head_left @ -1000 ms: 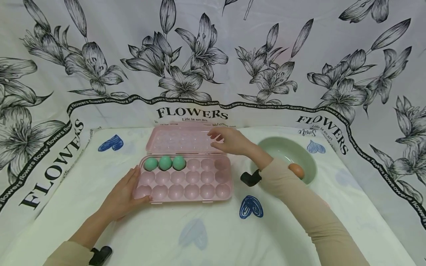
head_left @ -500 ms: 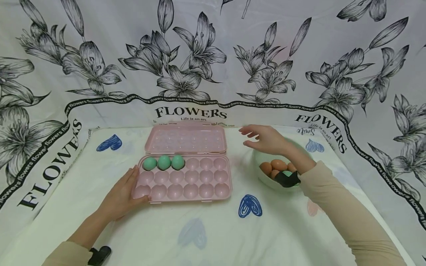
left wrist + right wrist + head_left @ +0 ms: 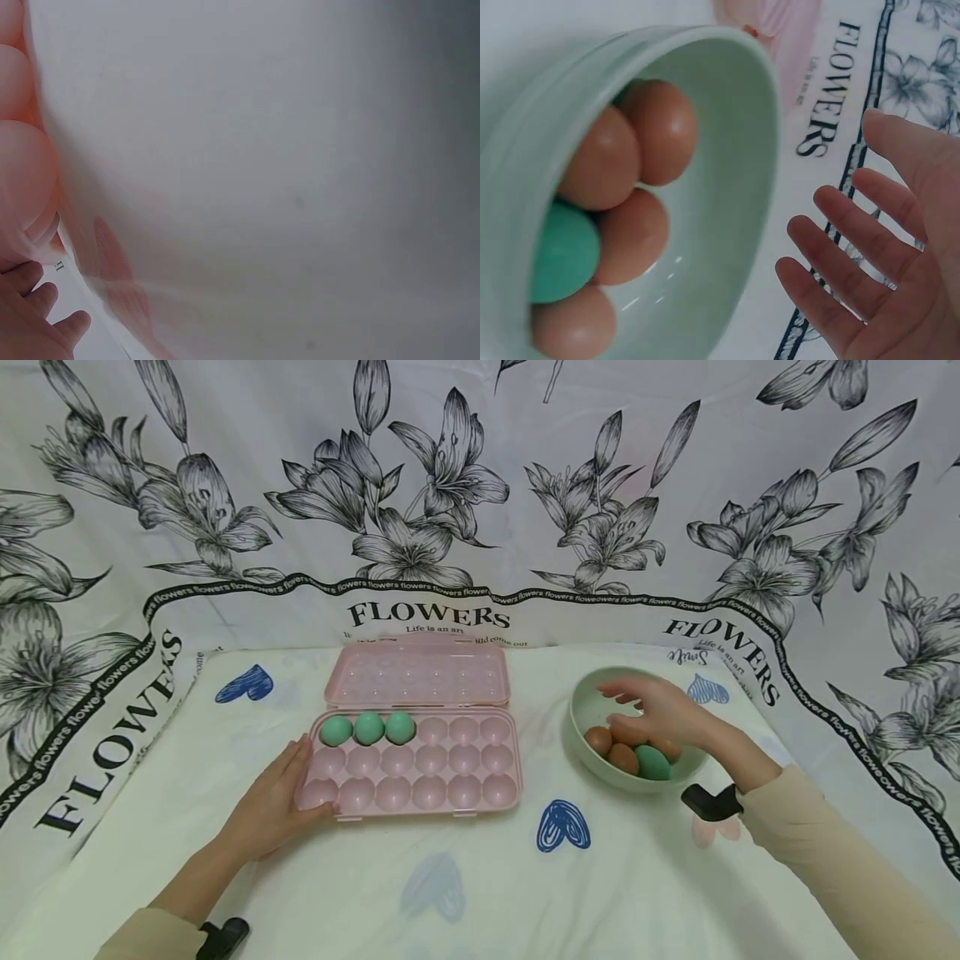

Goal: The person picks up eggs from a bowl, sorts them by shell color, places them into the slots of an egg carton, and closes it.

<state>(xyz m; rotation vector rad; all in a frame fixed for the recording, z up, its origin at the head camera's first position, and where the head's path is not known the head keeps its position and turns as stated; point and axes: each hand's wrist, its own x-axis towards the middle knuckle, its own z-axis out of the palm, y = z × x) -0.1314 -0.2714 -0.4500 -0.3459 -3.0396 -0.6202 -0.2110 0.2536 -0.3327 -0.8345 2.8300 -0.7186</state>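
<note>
A pink egg carton (image 3: 420, 768) lies with its lid (image 3: 420, 675) folded back; three green eggs (image 3: 368, 728) sit in the left cups of its back row. My left hand (image 3: 270, 802) holds the carton's left end, thumb at the front corner and fingers along the side. In the left wrist view its fingertips (image 3: 73, 324) show beside the carton. My right hand (image 3: 663, 714), fingers spread and holding nothing, hovers over the pale green bowl (image 3: 581, 714). Inside lie several brown eggs (image 3: 658, 131) and a green egg (image 3: 566, 251), partly hidden by the rim in the right wrist view.
A white cloth with heart prints (image 3: 563, 825) covers the table. Behind it rises a flower-printed curtain (image 3: 420, 485). The bowl stands to the right of the carton, with a gap between them.
My right hand has moved right, from above the carton's lid to over the bowl, uncovering the eggs there. My left hand and the carton keep their places.
</note>
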